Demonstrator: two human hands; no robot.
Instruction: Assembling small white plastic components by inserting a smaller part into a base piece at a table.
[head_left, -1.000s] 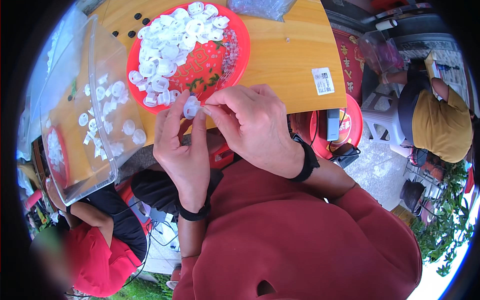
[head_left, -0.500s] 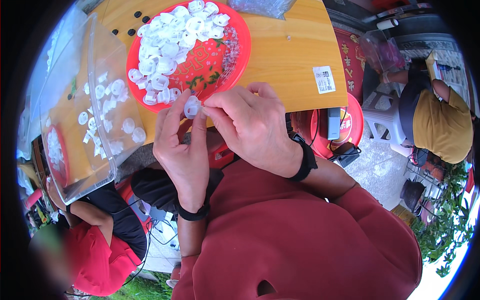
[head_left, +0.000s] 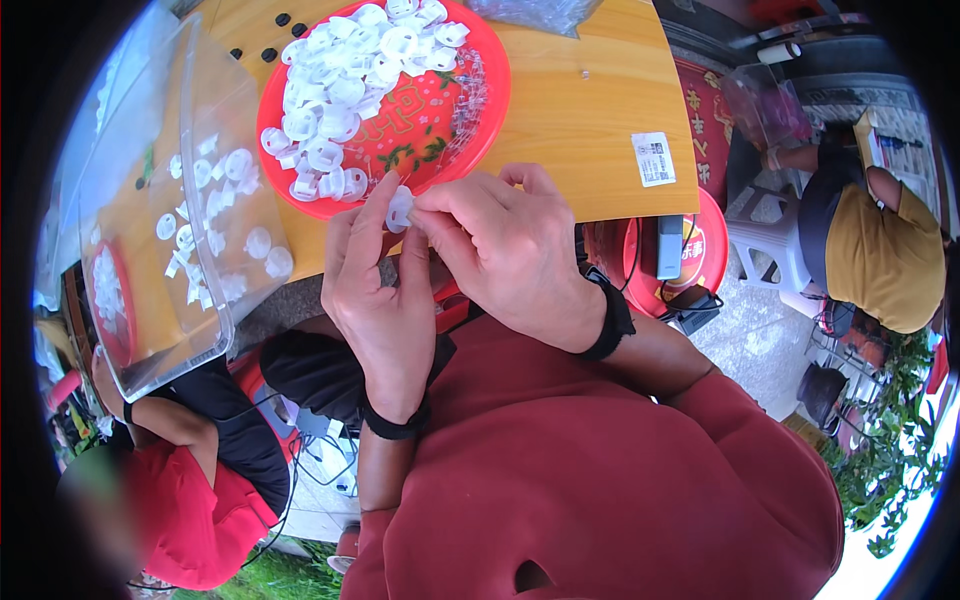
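A small round white plastic piece (head_left: 398, 209) is held up by the tray's near edge, between the thumb and fingers of my left hand (head_left: 382, 300). My right hand (head_left: 512, 262) pinches thumb and forefinger together against the right side of that piece; whatever lies between those fingertips is too small to make out. Just beyond both hands, a red patterned tray (head_left: 425, 108) carries a heap of similar white pieces (head_left: 345, 88) on its left. Along the tray's right side lie many tiny clear parts (head_left: 467, 95) with thin legs.
A clear plastic bin (head_left: 215, 345) with more white pieces stands left on the wooden table (head_left: 590, 130). Black caps (head_left: 268, 55) and a plastic bag (head_left: 545, 14) lie farther back. A label (head_left: 653, 160) is at the right. Two other people sit nearby, one lower left, one right.
My left hand and the white piece have shifted slightly to the right. My right hand stays pinched at the piece. The whole view has moved a little.
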